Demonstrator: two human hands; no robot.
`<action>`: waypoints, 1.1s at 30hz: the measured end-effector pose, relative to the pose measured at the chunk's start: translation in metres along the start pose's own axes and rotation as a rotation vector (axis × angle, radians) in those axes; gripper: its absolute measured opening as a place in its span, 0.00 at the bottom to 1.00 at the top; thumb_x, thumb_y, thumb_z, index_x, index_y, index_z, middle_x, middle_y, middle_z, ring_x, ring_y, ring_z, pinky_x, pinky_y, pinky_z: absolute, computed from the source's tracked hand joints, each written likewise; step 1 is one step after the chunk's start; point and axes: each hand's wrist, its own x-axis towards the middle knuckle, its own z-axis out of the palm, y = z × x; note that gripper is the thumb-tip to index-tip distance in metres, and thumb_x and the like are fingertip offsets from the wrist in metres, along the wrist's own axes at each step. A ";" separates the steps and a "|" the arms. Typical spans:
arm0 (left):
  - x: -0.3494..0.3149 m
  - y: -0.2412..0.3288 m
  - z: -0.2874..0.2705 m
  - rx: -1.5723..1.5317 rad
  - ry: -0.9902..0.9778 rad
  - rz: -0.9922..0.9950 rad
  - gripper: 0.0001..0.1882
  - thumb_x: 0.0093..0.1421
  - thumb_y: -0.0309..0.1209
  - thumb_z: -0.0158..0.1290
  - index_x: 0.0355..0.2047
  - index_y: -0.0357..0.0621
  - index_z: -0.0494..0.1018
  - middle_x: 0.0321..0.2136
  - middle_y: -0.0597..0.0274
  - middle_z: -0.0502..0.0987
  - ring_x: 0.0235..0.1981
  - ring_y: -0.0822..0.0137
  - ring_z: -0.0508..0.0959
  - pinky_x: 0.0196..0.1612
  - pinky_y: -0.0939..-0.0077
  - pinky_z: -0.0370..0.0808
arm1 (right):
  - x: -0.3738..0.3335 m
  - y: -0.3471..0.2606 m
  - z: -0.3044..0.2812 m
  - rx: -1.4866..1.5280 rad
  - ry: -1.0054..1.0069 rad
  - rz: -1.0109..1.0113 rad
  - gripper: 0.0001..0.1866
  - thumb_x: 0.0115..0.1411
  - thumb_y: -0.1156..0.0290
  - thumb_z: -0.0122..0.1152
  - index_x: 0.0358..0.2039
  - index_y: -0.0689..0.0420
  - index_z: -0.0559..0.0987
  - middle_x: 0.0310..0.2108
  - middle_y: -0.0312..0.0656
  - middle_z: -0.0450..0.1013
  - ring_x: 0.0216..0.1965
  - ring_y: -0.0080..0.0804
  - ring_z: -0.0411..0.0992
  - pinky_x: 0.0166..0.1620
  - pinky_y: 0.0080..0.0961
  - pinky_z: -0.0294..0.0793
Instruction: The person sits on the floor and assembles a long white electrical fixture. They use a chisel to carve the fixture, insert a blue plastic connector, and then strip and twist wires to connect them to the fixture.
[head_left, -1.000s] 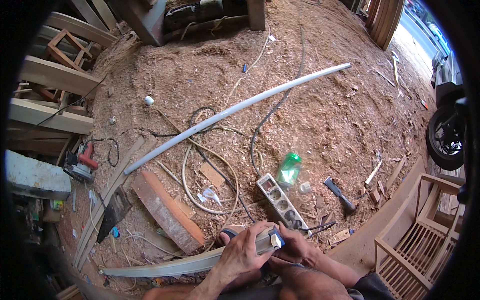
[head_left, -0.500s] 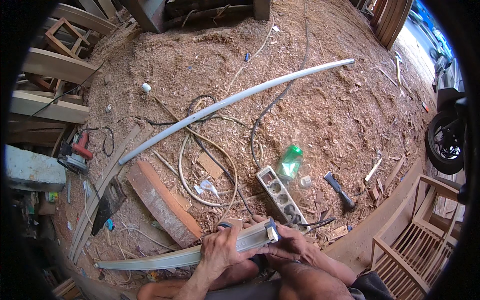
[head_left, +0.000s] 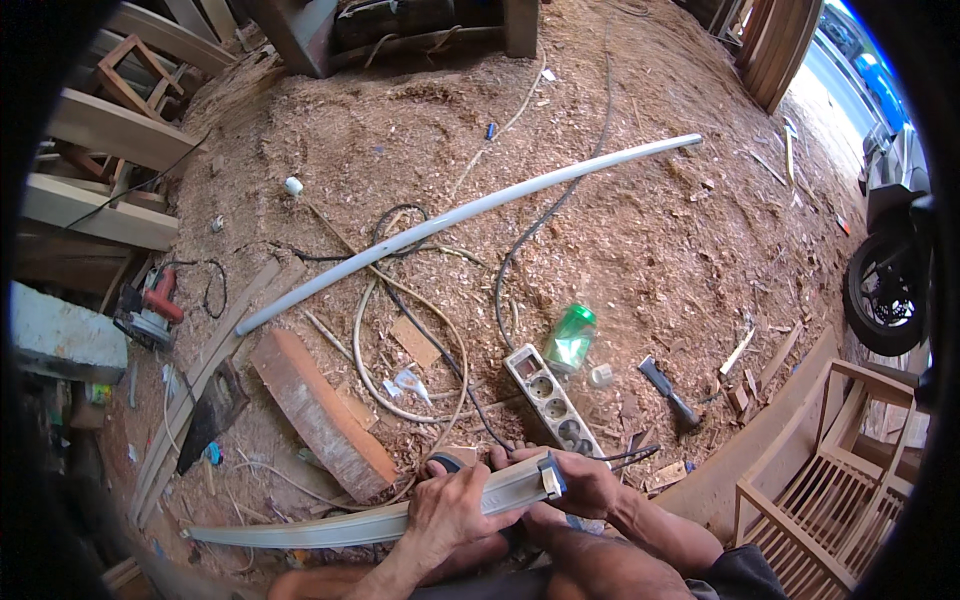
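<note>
A long white fluorescent lamp fixture (head_left: 310, 529) lies across my lap, its right end raised and fitted with a dark end cap and a white lamp holder. My left hand (head_left: 448, 508) is closed around the fixture's body, thumb on the near side. At the capped end my right hand (head_left: 592, 484) is closed on the far side of the fixture, some of its fingers hidden behind it. A black rounded object (head_left: 450, 462) shows beside my left fingers; its kind is unclear. Beyond my hands, a white tube (head_left: 480, 215) lies diagonally on the wood shavings.
A power strip (head_left: 555, 400) lies just ahead of my right hand, with a green plastic container (head_left: 571, 338) and a black-handled chisel (head_left: 670, 392) nearby. Left are a wooden block (head_left: 322, 415), a handsaw (head_left: 212, 415) and a red power tool (head_left: 160, 297). Cables loop between; a slatted wooden frame (head_left: 815, 490) stands right.
My right hand has shifted slightly up behind the capped end, its thumb less visible below. My left hand keeps its grip on the fixture. The whole view has moved a little.
</note>
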 end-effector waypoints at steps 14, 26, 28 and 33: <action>-0.014 0.006 0.008 -0.039 -0.034 0.037 0.30 0.50 0.55 0.67 0.35 0.40 0.73 0.24 0.54 0.79 0.24 0.55 0.84 0.26 0.61 0.81 | -0.012 -0.011 -0.013 -0.220 -0.093 0.069 0.28 0.68 0.57 0.58 0.61 0.65 0.71 0.58 0.46 0.71 0.60 0.36 0.69 0.65 0.35 0.66; -0.004 0.009 0.001 0.016 0.069 0.041 0.28 0.48 0.53 0.68 0.32 0.42 0.73 0.23 0.56 0.77 0.23 0.57 0.82 0.27 0.65 0.79 | -0.003 -0.008 -0.017 -0.154 -0.012 0.030 0.42 0.62 0.43 0.62 0.62 0.68 0.69 0.62 0.46 0.68 0.63 0.35 0.66 0.68 0.34 0.60; -0.005 0.010 0.001 0.076 0.145 0.063 0.29 0.43 0.55 0.70 0.31 0.45 0.73 0.22 0.59 0.77 0.20 0.57 0.81 0.23 0.63 0.77 | -0.001 -0.006 -0.018 -0.170 0.039 0.048 0.45 0.59 0.39 0.64 0.59 0.70 0.72 0.62 0.48 0.69 0.65 0.37 0.64 0.70 0.35 0.55; -0.010 0.015 0.011 0.087 0.153 0.040 0.28 0.43 0.53 0.71 0.32 0.45 0.73 0.22 0.60 0.77 0.21 0.58 0.81 0.25 0.65 0.77 | -0.003 -0.006 -0.021 -0.235 -0.031 0.047 0.44 0.60 0.41 0.63 0.60 0.70 0.71 0.61 0.48 0.69 0.66 0.36 0.62 0.70 0.35 0.55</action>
